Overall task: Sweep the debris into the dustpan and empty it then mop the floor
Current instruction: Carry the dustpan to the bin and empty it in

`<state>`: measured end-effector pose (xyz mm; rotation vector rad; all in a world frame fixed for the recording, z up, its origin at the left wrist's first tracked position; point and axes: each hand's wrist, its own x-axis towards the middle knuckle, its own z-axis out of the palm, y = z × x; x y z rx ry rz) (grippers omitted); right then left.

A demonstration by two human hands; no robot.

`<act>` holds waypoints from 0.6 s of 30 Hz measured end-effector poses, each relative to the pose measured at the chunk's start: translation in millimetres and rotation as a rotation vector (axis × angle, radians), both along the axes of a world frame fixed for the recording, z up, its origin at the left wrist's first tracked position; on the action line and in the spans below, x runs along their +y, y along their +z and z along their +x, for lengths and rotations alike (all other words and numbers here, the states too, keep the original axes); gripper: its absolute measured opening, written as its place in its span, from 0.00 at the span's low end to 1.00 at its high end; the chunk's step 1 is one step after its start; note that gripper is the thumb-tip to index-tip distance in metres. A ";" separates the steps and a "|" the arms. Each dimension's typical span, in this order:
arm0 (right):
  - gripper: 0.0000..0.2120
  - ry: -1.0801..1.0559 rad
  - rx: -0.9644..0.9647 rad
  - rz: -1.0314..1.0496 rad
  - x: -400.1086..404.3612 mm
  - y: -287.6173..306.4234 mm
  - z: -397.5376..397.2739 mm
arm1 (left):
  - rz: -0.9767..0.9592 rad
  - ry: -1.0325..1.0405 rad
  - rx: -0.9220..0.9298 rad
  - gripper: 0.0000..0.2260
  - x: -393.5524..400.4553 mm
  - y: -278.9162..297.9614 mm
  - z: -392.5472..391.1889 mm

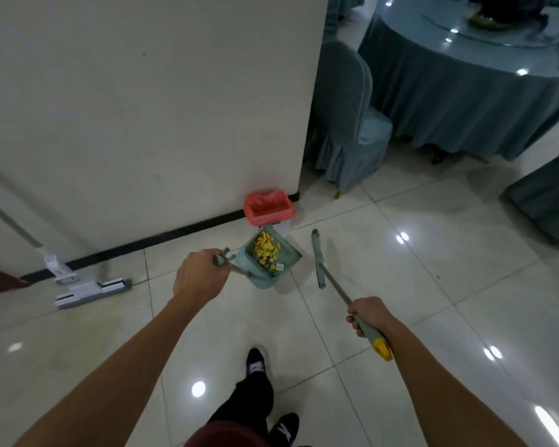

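Teal plastic shows in both grips. The left hand point(200, 274) is curled round the handle top of a teal plastic dustpan point(268, 258), which hangs just beyond those knuckles with yellow scraps of debris point(265, 248) piled in its tray. Straight past the pan, against the white wall point(142, 108), stands a small bin lined with a red bag point(268, 206). The right hand point(367, 314) is wrapped round the teal and yellow grip of a long metal-shafted broom point(318, 258), whose narrow head lies ahead of that fist, just beside the dustpan. Well off to the left of the left hand, a grey flat mop point(92, 290) leans on the wall, its head on the glossy pale floor tiles point(400, 269).
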<state>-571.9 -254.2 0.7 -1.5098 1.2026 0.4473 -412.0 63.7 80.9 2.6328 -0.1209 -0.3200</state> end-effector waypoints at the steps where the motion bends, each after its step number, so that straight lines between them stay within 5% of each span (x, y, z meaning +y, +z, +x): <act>1: 0.07 0.019 0.005 -0.019 -12.5 -1.8 18.3 | 0.000 0.014 0.004 0.06 -6.4 -1.0 12.2; 18: 0.06 0.336 0.034 -0.235 -154.3 12.8 284.9 | -0.019 0.195 0.080 0.08 -82.4 6.7 187.5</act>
